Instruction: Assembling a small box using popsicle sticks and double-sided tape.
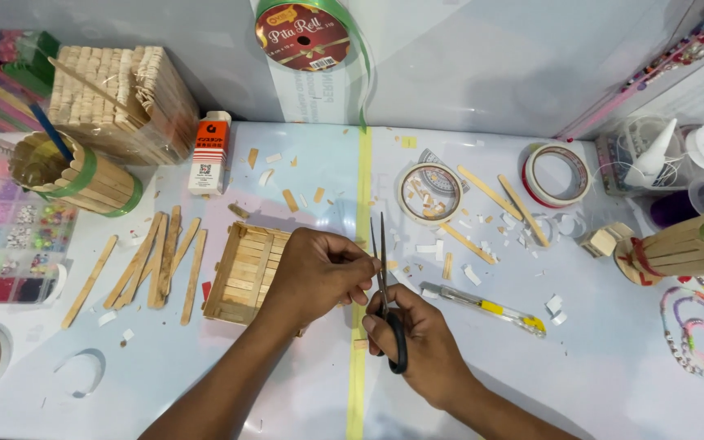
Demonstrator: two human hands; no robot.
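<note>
- A pale, glossy craft table (pixel 205 375) filled the view, backed by a light wall, with a strip of yellow-green tape (pixel 362 204) running down its middle.
- At the far left lay a clear bead organiser (pixel 10 244) with coloured compartments, and behind it a cup made of craft sticks (pixel 75 175) wrapped in a green band, lying tilted with a blue pencil inside.
- Behind the cup stood a big block of stacked craft sticks (pixel 124 98), and just to its right an orange and white glue bottle (pixel 209 153).
- Loose craft sticks (pixel 156 261) lay fanned on the table, just left of a flat panel of glued sticks (pixel 242 273).
- The left hand (pixel 315 273) rested over the panel's right edge, its fingers curled and pinched together beside the scissor blades; what they pinched was too small to make out, possibly a stick piece.
- The right hand (pixel 417 346) was closed through the black handles of a pair of scissors (pixel 383 277), blades pointing away and almost together, just right of the tape strip.
- A yellow utility knife (pixel 486 308) lay near the right hand.
- Further back sat two tape rolls (pixel 429 193), with sticks and white scraps scattered between them.
- At the far right lay another bundle of sticks (pixel 686 244) and bead bracelets (pixel 698 334).
</note>
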